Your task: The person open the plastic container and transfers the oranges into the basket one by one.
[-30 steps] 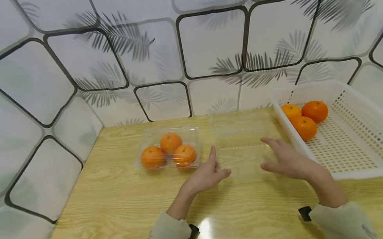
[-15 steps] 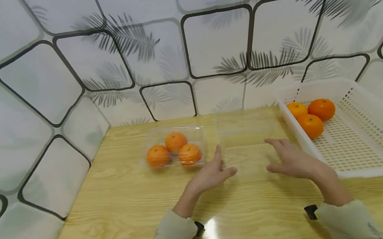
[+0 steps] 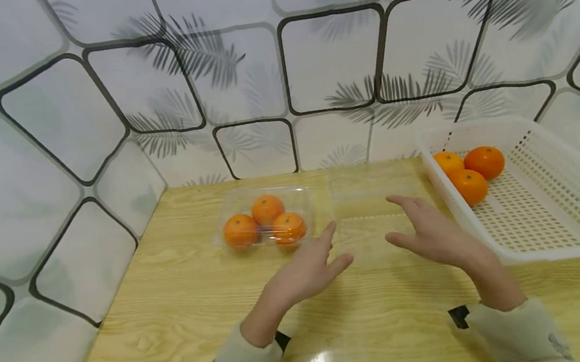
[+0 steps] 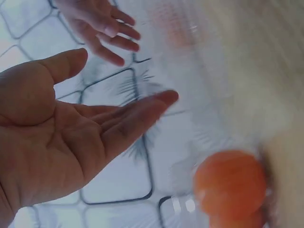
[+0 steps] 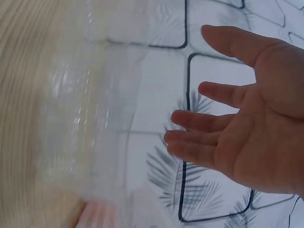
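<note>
An open, clear plastic container [image 3: 372, 240] lies on the table in the middle of the head view, its hinged lid spread toward the wall. At its left side is my left hand [image 3: 305, 269], fingers straight and thumb apart, holding nothing. Over its right side hovers my right hand [image 3: 430, 233], also with extended fingers and nothing in it. In the right wrist view a gap shows between the right hand [image 5: 237, 123] and the clear container [image 5: 85, 109]. Left of them stands another clear container [image 3: 300, 201] with mandarins [image 3: 267, 209] inside; whether its lid is fastened I cannot tell.
A white perforated basket [image 3: 572, 251] stands at the right, close to the right hand. Several mandarins [image 3: 484, 163] are visible, gathered at its far left corner. A patterned wall [image 3: 332, 62] closes off the back and left of the wooden table [image 3: 176, 313].
My right hand has shifted left and up in the view, nearer to the left hand. The left hand has turned slightly and appears raised. The containers and mandarins stay in place.
</note>
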{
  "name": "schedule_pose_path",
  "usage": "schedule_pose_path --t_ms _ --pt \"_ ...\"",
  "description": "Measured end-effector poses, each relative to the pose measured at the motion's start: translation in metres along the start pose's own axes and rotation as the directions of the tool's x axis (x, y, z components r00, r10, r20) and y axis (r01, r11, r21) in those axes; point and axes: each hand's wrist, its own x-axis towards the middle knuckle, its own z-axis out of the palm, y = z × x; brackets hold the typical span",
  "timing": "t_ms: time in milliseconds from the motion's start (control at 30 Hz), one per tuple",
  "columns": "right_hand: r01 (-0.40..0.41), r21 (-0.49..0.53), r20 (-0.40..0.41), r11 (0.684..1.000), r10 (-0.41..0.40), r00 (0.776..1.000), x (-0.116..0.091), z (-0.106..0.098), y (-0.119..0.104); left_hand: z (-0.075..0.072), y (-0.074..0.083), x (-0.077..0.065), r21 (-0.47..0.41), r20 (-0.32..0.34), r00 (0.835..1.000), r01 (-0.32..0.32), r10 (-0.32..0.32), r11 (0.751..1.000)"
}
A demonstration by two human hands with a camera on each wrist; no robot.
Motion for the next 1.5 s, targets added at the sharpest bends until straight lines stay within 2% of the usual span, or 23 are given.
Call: schedule_pose_path --t_ms 67,133,200,267,333,400,467,533,633,733,867,1033,1167,1267,1400,1500 --pt "0.025 0.03 -0.022 0.999 -0.025 0.999 0.002 0.003 -0.012 -0.013 0.0 -0.011 -0.023 -0.045 0.998 -0.048 0.047 0.999" --pt "0.043 0.067 -0.036 0.997 -0.041 0.999 0.004 0.008 -0.025 -0.026 -0.006 -0.018 -0.05 -0.128 0.987 -0.107 0.099 0.993" --pt "0.052 0.113 -0.041 0.992 -0.048 0.998 0.007 0.015 -0.037 -0.039 -0.016 -0.021 -0.058 -0.228 0.965 -0.145 0.128 0.988" --pt "0.054 0.16 -0.04 0.986 -0.048 0.998 0.011 0.024 -0.049 -0.053 -0.032 -0.022 -0.045 -0.323 0.935 -0.168 0.145 0.985" --pt "0.053 0.214 -0.04 0.975 -0.045 0.998 0.017 0.035 -0.061 -0.067 -0.05 -0.023 -0.008 -0.393 0.91 -0.145 0.131 0.989" --pt "0.043 0.276 -0.025 0.96 -0.038 0.999 0.024 0.049 -0.072 -0.079 -0.07 -0.024 0.015 -0.418 0.904 -0.095 0.093 0.995" --pt "0.011 0.353 0.001 0.936 -0.012 1.0 0.031 0.063 -0.081 -0.089 -0.088 -0.026 0.027 -0.403 0.914 -0.037 0.045 0.999" --pt "-0.035 0.431 0.02 0.902 0.03 0.999 0.039 0.078 -0.088 -0.096 -0.104 -0.028 0.023 -0.36 0.933 0.013 -0.003 1.0" --pt "-0.097 0.504 -0.002 0.858 0.113 0.994 0.052 0.097 -0.096 -0.102 -0.122 -0.03 0.029 -0.285 0.958 0.051 -0.041 0.998" --pt "-0.131 0.529 -0.051 0.838 0.186 0.981 0.062 0.111 -0.1 -0.103 -0.132 -0.029 0.043 -0.232 0.971 0.077 -0.065 0.996" --pt "-0.154 0.542 -0.086 0.826 0.238 0.968 0.073 0.124 -0.104 -0.103 -0.142 -0.027 0.012 -0.185 0.977 0.111 -0.107 0.994" --pt "-0.156 0.55 -0.075 0.821 0.235 0.969 0.08 0.136 -0.102 -0.101 -0.15 -0.026 0.001 -0.154 0.981 0.122 -0.121 0.992" --pt "-0.133 0.528 -0.052 0.839 0.188 0.981 0.081 0.142 -0.095 -0.099 -0.15 -0.026 0.042 -0.15 0.983 0.117 -0.11 0.992" --pt "-0.109 0.506 -0.074 0.856 0.17 0.983 0.083 0.145 -0.093 -0.097 -0.15 -0.027 0.072 -0.147 0.984 0.108 -0.097 0.992" --pt "-0.108 0.487 -0.105 0.866 0.181 0.978 0.087 0.144 -0.091 -0.098 -0.147 -0.026 0.095 -0.133 0.987 0.106 -0.093 0.99" --pt "-0.129 0.46 -0.093 0.879 0.192 0.977 0.088 0.144 -0.091 -0.098 -0.144 -0.029 0.108 -0.115 0.987 0.126 -0.113 0.986"
